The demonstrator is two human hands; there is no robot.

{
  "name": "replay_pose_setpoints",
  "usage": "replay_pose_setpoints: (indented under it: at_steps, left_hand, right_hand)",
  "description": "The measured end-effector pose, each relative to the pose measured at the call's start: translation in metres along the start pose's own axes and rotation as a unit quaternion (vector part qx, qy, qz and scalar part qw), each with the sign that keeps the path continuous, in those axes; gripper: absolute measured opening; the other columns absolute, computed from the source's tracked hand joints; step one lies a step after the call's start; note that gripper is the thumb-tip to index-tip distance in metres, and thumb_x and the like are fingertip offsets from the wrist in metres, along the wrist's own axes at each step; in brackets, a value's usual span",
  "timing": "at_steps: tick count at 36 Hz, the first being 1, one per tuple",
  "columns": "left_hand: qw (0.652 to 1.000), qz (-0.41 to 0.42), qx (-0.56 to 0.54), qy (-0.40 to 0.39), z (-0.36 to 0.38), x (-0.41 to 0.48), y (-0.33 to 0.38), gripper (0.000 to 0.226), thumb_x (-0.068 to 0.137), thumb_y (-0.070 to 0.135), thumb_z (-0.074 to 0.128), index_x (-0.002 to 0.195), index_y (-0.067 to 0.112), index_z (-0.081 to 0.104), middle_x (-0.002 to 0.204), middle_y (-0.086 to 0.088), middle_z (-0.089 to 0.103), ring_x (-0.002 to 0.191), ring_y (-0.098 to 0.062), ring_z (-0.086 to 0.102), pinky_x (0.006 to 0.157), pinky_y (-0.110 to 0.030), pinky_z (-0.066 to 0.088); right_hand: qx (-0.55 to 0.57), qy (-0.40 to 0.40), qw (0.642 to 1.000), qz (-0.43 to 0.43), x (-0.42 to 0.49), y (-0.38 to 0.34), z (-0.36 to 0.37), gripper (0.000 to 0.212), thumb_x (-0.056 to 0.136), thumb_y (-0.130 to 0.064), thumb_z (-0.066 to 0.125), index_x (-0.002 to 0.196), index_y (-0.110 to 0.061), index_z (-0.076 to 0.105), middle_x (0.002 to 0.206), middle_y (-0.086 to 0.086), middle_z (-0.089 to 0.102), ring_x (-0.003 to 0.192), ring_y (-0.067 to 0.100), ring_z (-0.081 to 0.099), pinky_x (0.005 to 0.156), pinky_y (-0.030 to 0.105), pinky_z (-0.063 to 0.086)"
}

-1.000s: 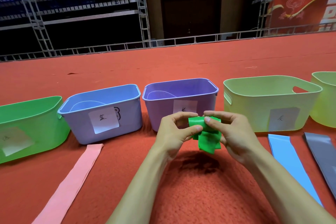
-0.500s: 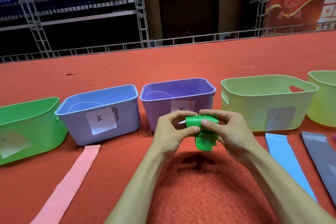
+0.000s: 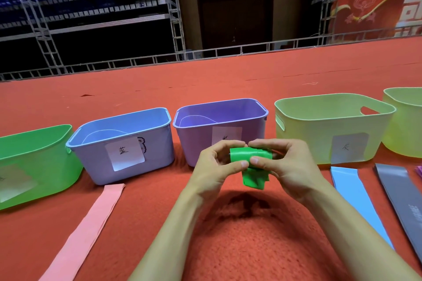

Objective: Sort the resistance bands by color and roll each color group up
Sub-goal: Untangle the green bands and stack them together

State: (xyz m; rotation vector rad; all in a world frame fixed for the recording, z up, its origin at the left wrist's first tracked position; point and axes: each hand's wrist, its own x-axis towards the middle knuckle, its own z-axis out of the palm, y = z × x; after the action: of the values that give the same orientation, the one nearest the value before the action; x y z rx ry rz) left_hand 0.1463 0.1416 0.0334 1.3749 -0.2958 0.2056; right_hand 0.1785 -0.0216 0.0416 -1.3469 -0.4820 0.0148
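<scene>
A green resistance band (image 3: 250, 159) is held in the air in front of the purple bin, mostly wound into a roll with a short loose tail hanging below. My left hand (image 3: 214, 166) pinches the roll's left end and my right hand (image 3: 287, 164) grips its right end, thumbs meeting on the front. A pink band (image 3: 91, 230) lies flat on the red carpet at the lower left. A light blue band (image 3: 356, 198) and a grey band (image 3: 404, 201) lie flat at the right.
A row of bins stands behind my hands: green (image 3: 34, 162), blue (image 3: 123, 143), purple (image 3: 219, 121), pale yellow-green (image 3: 328, 125) and another at the right edge (image 3: 404, 121). Each shows a white label. A sliver of purple band (image 3: 419, 172) shows at the far right.
The hanging green tail has grown shorter as more of the band went onto the roll. Both hands stayed in place in front of the purple bin.
</scene>
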Motion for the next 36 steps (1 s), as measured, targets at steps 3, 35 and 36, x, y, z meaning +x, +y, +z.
replay_pose_setpoints:
  at_steps: [3, 35, 36]
  left_hand:
    - [1.0, -0.002, -0.001, 0.005, 0.0026, -0.0009, 0.0023, 0.042, 0.06, 0.02, 0.079, 0.099, 0.011, 0.068, 0.102, -0.008, 0.072, 0.095, -0.021, 0.067, 0.079, -0.028, 0.054]
    - [0.995, 0.013, 0.081, 0.055, -0.0062, 0.0001, 0.0037, 0.04, 0.065, -0.019, 0.076, 0.098, 0.003, 0.068, 0.088, -0.006, 0.075, 0.08, -0.012, 0.07, 0.069, -0.022, 0.054]
    - [0.995, 0.017, 0.08, 0.052, -0.0058, 0.0001, 0.0036, 0.041, 0.065, -0.019, 0.075, 0.098, 0.003, 0.068, 0.088, -0.005, 0.075, 0.08, -0.012, 0.07, 0.069, -0.022, 0.054]
  right_hand:
    - [0.004, 0.001, 1.0, -0.003, -0.0009, -0.0001, 0.0002, 0.034, 0.063, 0.015, 0.076, 0.089, -0.006, 0.072, 0.085, 0.008, 0.075, 0.079, 0.02, 0.069, 0.071, 0.03, 0.057]
    - [0.034, -0.028, 0.998, 0.045, -0.0028, -0.004, 0.0026, 0.046, 0.052, -0.006, 0.082, 0.096, -0.008, 0.071, 0.096, 0.02, 0.072, 0.088, 0.028, 0.067, 0.087, 0.042, 0.054]
    - [0.035, -0.023, 0.998, 0.045, -0.003, -0.0037, 0.0029, 0.044, 0.053, -0.009, 0.079, 0.097, -0.008, 0.071, 0.095, 0.019, 0.073, 0.088, 0.027, 0.067, 0.088, 0.043, 0.053]
